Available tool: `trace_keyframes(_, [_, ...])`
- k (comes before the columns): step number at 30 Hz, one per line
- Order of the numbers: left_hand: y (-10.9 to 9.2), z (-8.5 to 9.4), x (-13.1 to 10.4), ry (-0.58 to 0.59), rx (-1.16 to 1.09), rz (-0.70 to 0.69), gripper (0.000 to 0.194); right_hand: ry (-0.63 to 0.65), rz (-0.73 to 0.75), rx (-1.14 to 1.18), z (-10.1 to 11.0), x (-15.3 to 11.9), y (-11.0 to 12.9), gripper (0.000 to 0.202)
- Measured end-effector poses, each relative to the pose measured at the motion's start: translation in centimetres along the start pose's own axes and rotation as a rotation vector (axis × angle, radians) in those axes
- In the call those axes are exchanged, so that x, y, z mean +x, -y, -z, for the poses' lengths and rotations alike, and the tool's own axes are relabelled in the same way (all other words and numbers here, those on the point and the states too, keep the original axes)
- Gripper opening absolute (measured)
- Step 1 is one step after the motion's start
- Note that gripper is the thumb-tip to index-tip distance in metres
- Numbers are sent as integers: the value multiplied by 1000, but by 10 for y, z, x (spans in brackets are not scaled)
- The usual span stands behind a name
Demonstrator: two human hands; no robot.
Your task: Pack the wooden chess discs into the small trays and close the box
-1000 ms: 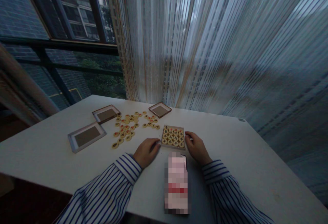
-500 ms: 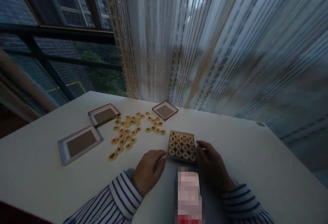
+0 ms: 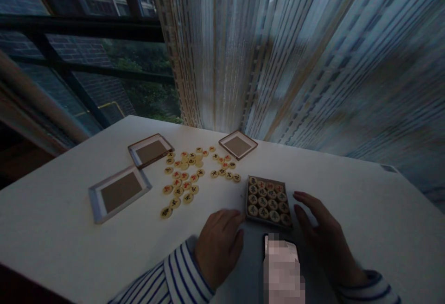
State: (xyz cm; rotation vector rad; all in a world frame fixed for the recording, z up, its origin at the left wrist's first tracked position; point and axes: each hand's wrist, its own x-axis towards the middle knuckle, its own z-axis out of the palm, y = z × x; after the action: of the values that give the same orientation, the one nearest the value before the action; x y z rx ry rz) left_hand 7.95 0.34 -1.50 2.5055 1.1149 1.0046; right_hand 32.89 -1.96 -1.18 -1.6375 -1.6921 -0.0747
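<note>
**Left hand [image 3: 220,243] and right hand [image 3: 327,234] on each side of the box [image 3: 268,223]**

A second ago, the right hand was right up against the side of the box. Now there is a gap between them. The left hand has its thumb more apart from its fingers than it did then. The whole view has tipped, so the box shows farther to the right. The pieces [image 3: 263,201] inside it look the same as before, in four rows of four.

The left hand is loosely spread. Its fingers bend down, its thumb sticks out, and I see nothing in it. Its fingertips are just beside the near left corner of the box, but I can't tell if they touch. The right hand is half open, with its fingers curved and its thumb apart. It holds nothing I can see.

The box sits on the tabletop [image 3: 347,179] between the two hands, a little farther away than the left hand. A phone [image 3: 283,271], mostly blurred, is just on the near side of the box. Loose pieces [image 3: 186,185] lie scattered to the left of the box, past the left hand. Two trays [image 3: 120,193] are left of those, and another tray [image 3: 238,145] is near the curtain [image 3: 222,63].
</note>
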Motion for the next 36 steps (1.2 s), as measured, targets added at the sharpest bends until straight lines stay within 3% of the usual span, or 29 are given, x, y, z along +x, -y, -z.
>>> trace_keyframes(6, [7, 10, 2, -14, 53, 20, 20, 11, 132, -43, 5, 16, 19, 26])
trace_keyframes(13, [29, 36, 62, 70, 158, 116, 15, -21, 257, -59, 21, 56, 39, 22])
trace_keyframes(15, [40, 32, 79, 93, 112, 99, 16, 25, 286, -43, 22, 71, 45, 21])
trace_keyframes(18, [53, 19, 90, 2, 113, 81, 21, 133, 319, -3, 20, 91, 54, 19])
trace_keyframes(21, [60, 9, 89, 38, 180, -16, 28, 93, 346, -31, 16, 104, 58, 17])
trace_keyframes(29, [67, 3, 87, 90, 265, -35, 32, 214, 367, -173, 14, 105, 50, 17])
trace_keyframes(36, [67, -1, 88, 112, 307, -33, 24, 223, 376, -163, 12, 104, 52, 20])
